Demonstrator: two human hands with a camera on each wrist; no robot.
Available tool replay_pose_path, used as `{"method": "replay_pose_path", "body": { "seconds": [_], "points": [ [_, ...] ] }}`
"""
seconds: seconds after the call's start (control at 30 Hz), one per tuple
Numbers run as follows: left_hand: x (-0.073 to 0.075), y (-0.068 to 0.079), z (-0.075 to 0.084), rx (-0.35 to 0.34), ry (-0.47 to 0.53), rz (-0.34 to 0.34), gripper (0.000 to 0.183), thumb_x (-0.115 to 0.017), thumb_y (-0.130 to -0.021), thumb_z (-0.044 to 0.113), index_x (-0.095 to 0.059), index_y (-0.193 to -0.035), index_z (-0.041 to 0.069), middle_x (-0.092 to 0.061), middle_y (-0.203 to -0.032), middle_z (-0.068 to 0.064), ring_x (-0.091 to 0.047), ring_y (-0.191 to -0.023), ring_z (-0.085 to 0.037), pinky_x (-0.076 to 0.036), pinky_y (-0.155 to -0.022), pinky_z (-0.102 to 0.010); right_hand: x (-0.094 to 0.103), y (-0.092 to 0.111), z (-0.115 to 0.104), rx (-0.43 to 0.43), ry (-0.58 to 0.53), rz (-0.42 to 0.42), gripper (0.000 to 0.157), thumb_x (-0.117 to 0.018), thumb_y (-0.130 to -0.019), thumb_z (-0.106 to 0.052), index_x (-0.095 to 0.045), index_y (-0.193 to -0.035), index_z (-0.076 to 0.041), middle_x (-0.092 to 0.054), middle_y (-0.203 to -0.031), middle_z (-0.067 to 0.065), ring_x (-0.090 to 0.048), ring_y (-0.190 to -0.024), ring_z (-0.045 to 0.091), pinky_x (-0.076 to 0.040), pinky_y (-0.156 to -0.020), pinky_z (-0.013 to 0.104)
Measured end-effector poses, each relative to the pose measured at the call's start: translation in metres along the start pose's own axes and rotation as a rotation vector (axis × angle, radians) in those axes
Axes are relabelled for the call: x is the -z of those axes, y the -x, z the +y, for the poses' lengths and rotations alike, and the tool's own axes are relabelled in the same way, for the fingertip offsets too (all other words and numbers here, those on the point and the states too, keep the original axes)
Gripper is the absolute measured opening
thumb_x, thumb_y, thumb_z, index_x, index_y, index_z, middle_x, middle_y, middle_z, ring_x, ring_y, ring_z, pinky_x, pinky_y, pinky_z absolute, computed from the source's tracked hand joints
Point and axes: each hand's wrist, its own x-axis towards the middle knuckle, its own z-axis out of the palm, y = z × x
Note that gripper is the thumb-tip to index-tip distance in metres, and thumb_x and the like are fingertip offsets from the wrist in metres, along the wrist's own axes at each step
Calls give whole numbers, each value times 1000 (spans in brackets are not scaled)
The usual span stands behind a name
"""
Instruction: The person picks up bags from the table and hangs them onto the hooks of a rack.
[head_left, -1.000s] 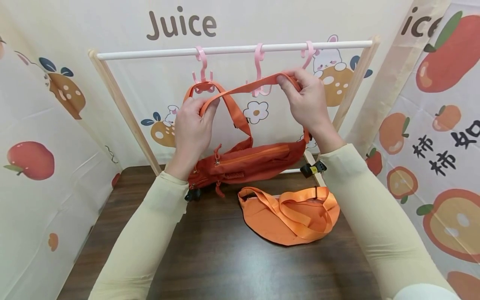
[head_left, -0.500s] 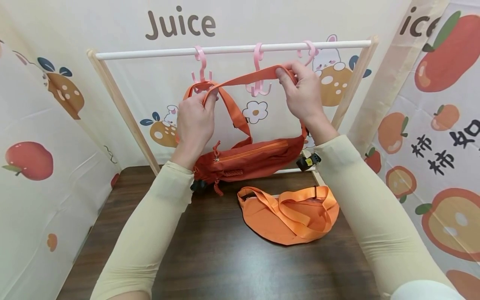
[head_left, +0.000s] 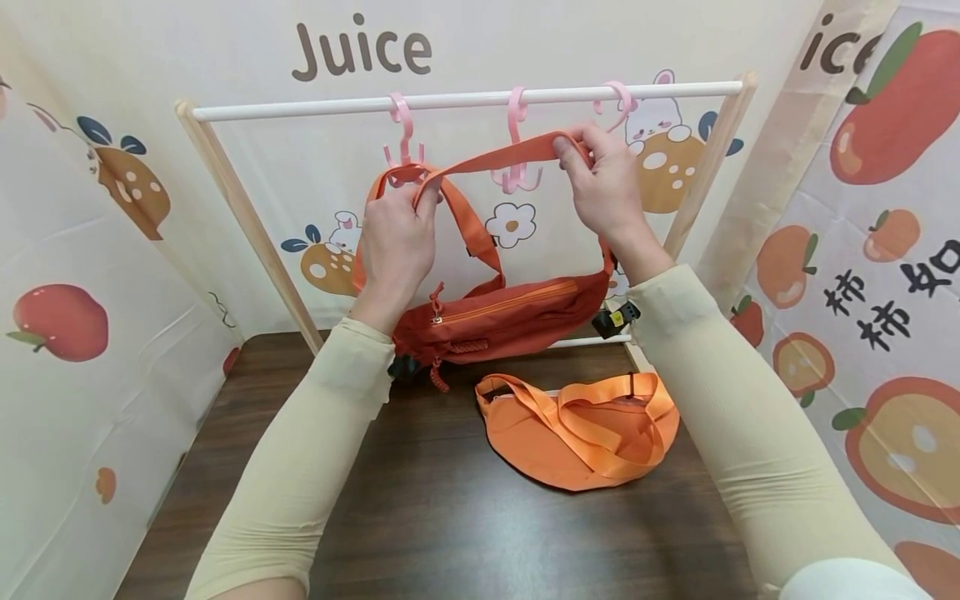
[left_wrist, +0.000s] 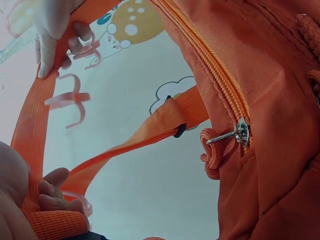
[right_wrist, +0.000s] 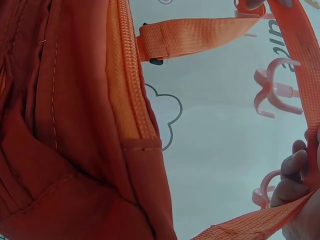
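Both hands hold the strap (head_left: 495, 157) of a rust-red waist bag (head_left: 517, 321), which hangs below it. My left hand (head_left: 397, 250) pinches the strap between thumb and fingers, just in front of the left pink hook (head_left: 405, 129). Further right, the right hand (head_left: 609, 187) grips it near the right pink hook (head_left: 622, 102). Between the hands the strap runs nearly straight, crossing in front of the middle hook (head_left: 516, 125). Another strap length loops behind, overlapping the left hook's prongs. In the left wrist view, a zipper pull (left_wrist: 242, 132) and black strap slider (left_wrist: 181, 130) show.
A lighter orange waist bag (head_left: 540, 446) lies on the dark wooden table (head_left: 435, 517), its strap heaped on top. The hooks hang from the white rail (head_left: 300, 107) of a rack with wooden legs (head_left: 247, 217). Printed cloth walls (head_left: 67, 250) surround the table.
The right hand has risen slightly and shifted left. The left hand has moved a little right and up, tilting the held strap higher. The bag's left end has shifted right.
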Motion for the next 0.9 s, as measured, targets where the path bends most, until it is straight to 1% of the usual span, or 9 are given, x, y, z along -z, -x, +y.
{"method": "replay_pose_path", "body": {
  "seconds": [0.17, 0.23, 0.37, 0.6, 0.77, 0.9],
  "points": [
    [-3, -1, -3, -5, -16, -2, 51, -49, -112, 49, -82, -114, 10, -64, -70, -7, -51, -63, -24, -35, -55, -36, -2, -1, 4, -3, 1, -16, 32, -61, -109, -36, -72, -118, -7, -66, -99, 4, -54, -90, 16, -39, -73, 30],
    [-4, 0, -4, 4, -16, -5, 53, -49, -111, 50, -83, -109, 10, -62, -68, -7, -50, -60, -24, -33, -54, -36, -3, -1, 6, -4, 4, -22, 32, -61, -109, -36, -72, -119, -7, -66, -100, 4, -55, -93, 16, -40, -75, 29],
    [-6, 0, -6, 36, -3, -27, 55, -48, -111, 52, -83, -102, 11, -59, -64, -5, -49, -56, -25, -30, -50, -36, -4, -1, 10, -4, 9, -30, 33, -60, -109, -36, -72, -120, -8, -67, -102, 3, -54, -92, 16, -40, -76, 29],
    [-10, 0, -8, 51, 9, -51, 53, -50, -111, 51, -83, -106, 11, -58, -64, -7, -48, -56, -26, -29, -49, -35, -5, 1, 16, -9, 23, -45, 32, -61, -109, -37, -73, -117, -9, -64, -92, 9, -56, -68, 23, -45, -67, 31],
    [-13, 0, -11, 55, 18, -64, 51, -51, -111, 50, -83, -108, 11, -57, -64, -8, -48, -57, -27, -28, -49, -34, -7, 2, 18, -20, 52, -56, 33, -59, -109, -37, -74, -121, -10, -68, -103, 12, -62, -74, 23, -48, -70, 29],
    [-15, -1, -14, 60, 10, -70, 50, -51, -111, 49, -84, -109, 11, -58, -64, -7, -48, -58, -27, -28, -49, -34, -10, 3, 21, -30, 68, -67, 32, -58, -110, -35, -73, -122, -9, -69, -106, 15, -66, -79, 23, -49, -72, 28]
  ]
}}
